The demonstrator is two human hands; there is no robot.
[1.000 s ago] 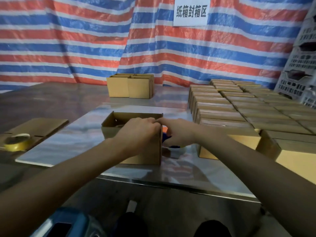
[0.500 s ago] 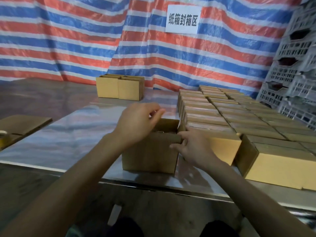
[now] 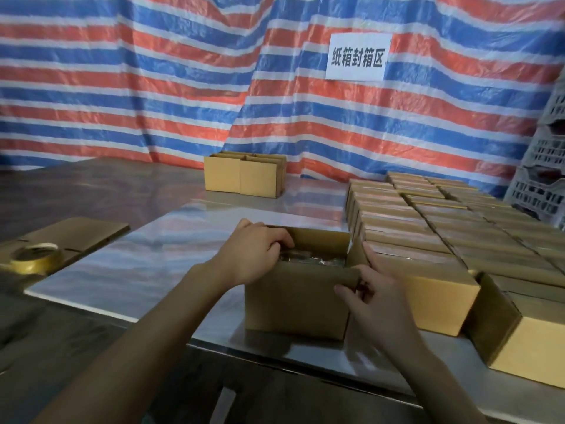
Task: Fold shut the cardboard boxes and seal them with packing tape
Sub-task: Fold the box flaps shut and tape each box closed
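Cardboard, brown: open box (image 3: pixel 296 304) stands on the near part of the shiny metal surface (image 3: pixel 137 264), close to its near edge. Mouth faces up. Long axis runs left to right, one long wall towards the camera. Its right end is just beside the nearest of the closed boxes (image 3: pixel 428 228); the right hand covers the gap, so contact can't be judged.

Left hand (image 3: pixel 253 255) is at the box's far left corner, fingers curled over the rim and down into the mouth, gripping the cardboard there. Right hand (image 3: pixel 370 298) is at the near right corner, thumb on the outside of the near wall, fingers curled round the corner, one reaching up along the raised right flap. Hands are apart, one at each end of the box.

Inside is something shiny and crinkled, too dim to identify. The left flap is hidden under the left hand. Right fingers are blurred.

Tape roll (image 3: pixel 35 260), yellowish, lies flat at far left by a flattened cardboard sheet (image 3: pixel 79 234), well apart from the box. The closed boxes run off the right edge. Two more boxes (image 3: pixel 244 175) stand together at the far side, before a striped tarp (image 3: pixel 153 87) bearing a white sign (image 3: pixel 357 56). Pale crates (image 3: pixel 547 166) are cut off at right.
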